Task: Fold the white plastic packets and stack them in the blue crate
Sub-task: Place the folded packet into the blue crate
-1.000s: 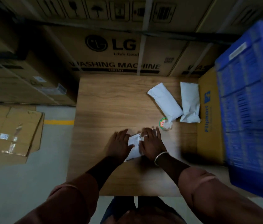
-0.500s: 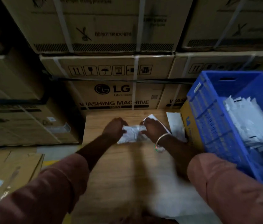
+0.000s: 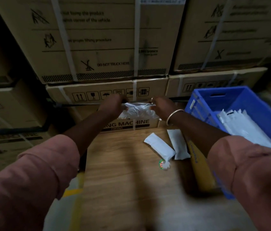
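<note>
Stacked cardboard boxes [image 3: 104, 47] behind the wooden table [image 3: 123, 172]; left hand [image 3: 113, 105] and right hand [image 3: 161, 106] both pinch a crumpled white packet [image 3: 138, 111] above it, blue crate [image 3: 231, 105] just right.

Just left of the blue crate [image 3: 204, 112], the crumpled white packet [image 3: 138, 111] has both ends buried in the fingers of the left hand [image 3: 113, 104] and the right hand [image 3: 160, 105], so its folds cannot be made out. The crate runs off the right edge. The right sleeve [image 3: 248, 172] covers its near corner and the lower ends of the stacked packets [image 3: 244, 127] inside it. Left of the crate and nearer, a small round label [image 3: 163, 164] is too blurred to read. The print on the yellow box [image 3: 199, 167] under the crate is smeared.
</note>
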